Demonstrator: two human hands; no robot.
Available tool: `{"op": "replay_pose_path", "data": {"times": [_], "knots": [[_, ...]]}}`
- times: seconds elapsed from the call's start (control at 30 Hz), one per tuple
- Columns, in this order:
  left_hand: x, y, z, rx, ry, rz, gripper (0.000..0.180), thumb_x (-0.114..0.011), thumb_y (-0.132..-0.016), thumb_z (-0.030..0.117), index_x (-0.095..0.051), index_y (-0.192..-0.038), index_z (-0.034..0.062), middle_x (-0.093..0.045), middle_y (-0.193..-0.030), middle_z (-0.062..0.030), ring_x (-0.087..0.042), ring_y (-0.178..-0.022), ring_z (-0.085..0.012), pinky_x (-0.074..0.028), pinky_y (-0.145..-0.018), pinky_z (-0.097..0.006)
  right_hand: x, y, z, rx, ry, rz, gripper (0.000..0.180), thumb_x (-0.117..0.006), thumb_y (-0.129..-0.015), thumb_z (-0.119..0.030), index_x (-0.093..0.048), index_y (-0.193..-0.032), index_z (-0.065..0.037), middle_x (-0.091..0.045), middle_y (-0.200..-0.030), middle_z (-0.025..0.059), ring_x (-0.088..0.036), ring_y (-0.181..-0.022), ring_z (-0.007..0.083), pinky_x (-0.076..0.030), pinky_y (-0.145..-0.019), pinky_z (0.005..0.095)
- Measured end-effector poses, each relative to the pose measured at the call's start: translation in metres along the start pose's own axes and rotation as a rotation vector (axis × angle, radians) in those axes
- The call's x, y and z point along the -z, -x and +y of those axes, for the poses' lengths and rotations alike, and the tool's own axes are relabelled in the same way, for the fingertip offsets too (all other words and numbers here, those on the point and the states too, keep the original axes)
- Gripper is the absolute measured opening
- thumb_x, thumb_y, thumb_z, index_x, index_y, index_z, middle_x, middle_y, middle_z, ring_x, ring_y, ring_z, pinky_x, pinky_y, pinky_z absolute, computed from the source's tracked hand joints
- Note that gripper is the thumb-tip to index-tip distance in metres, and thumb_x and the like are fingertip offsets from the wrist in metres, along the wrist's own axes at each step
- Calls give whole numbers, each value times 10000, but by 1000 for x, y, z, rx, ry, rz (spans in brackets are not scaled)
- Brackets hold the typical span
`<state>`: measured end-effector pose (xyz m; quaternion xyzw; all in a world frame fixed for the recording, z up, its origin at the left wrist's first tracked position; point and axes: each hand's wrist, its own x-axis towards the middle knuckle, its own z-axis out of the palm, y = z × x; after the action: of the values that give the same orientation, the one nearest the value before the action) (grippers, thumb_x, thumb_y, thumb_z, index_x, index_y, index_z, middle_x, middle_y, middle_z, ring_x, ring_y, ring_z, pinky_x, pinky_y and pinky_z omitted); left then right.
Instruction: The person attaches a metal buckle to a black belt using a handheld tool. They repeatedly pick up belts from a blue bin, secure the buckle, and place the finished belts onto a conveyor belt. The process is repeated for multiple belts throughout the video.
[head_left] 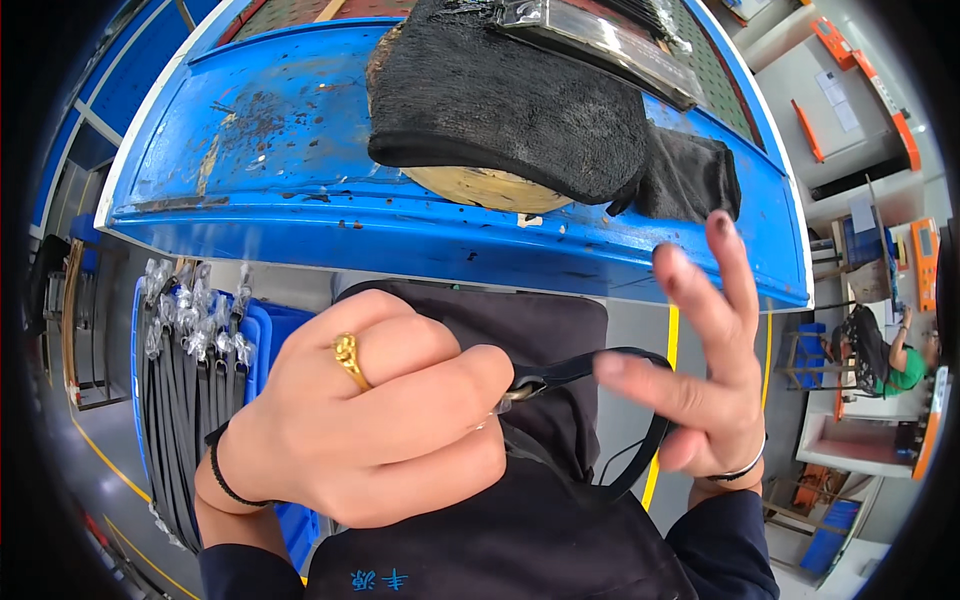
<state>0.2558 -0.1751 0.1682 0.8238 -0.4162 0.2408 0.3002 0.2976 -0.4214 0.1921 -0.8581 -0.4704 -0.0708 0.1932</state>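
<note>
1. Head view: left hand (385, 415), fingers clamped on metal-fitted end of black strap (567, 370), over dark apron (480, 550).
2. Right hand (718, 400): fingers apart near strap's loop, contact unclear.
3. Black cloth (500, 105) on blue bench (300, 225).

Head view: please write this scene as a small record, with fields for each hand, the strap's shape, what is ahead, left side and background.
Left hand: closed at the metal fitting of a narrow black strap; wears a gold ring
Right hand: open, fingers spread beside the strap; contact unclear
Strap shape: curved in a loop
Ahead: stained blue workbench bearing a black plush cloth
Left side: bundled black straps, some ends wrapped in clear plastic, by a blue bin
Background: person in green top, right
</note>
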Motion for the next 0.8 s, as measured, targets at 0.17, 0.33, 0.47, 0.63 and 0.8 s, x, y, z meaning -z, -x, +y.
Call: {"op": "replay_pose_path", "data": {"times": [0.17,0.33,0.47,0.63,0.8], "knots": [[5,-1,-1,-13,-6,4,196,-652,-506,162,-531,-630,71,-548,-844,-68,-507,-614,-208,-396,-525,-316,4,0,-2,100,88,-71,635,-258,-771,-664,-677,-929,-214,-407,-1286,164,-223,-1260,418,-185,-1027,503],[3,0,-3,-28,-16,0,183,-631,-510,177,-514,-595,64,-539,-806,-66,-504,-601,-201,-385,-516,-302,6,1,-5,5,-19,-88,623,-266,-785,-655,-673,-952,-214,-399,-1297,164,-211,-1268,411,-100,-1035,513],[2,-1,-5,-60,-13,21,178,-617,-506,179,-508,-586,63,-535,-795,-65,-501,-597,-193,-379,-512,-295,2,-3,-2,145,49,-121,617,-267,-798,-645,-668,-975,-210,-392,-1305,162,-210,-1271,407,-98,-1028,519],[1,-3,-5,-63,-11,45,166,-611,-496,163,-509,-587,68,-529,-788,-59,-493,-592,-187,-378,-511,-291,0,-7,-6,107,50,-168,607,-257,-800,-642,-655,-1006,-233,-382,-1314,162,-202,-1274,413,-100,-1018,533],[3,-4,-3,-70,-22,41,166,-616,-484,147,-512,-591,73,-525,-782,-53,-490,-590,-182,-382,-506,-286,-2,-8,-5,127,59,-178,612,-247,-795,-644,-646,-1021,-239,-369,-1322,171,-199,-1276,415,-98,-1015,537]]}}
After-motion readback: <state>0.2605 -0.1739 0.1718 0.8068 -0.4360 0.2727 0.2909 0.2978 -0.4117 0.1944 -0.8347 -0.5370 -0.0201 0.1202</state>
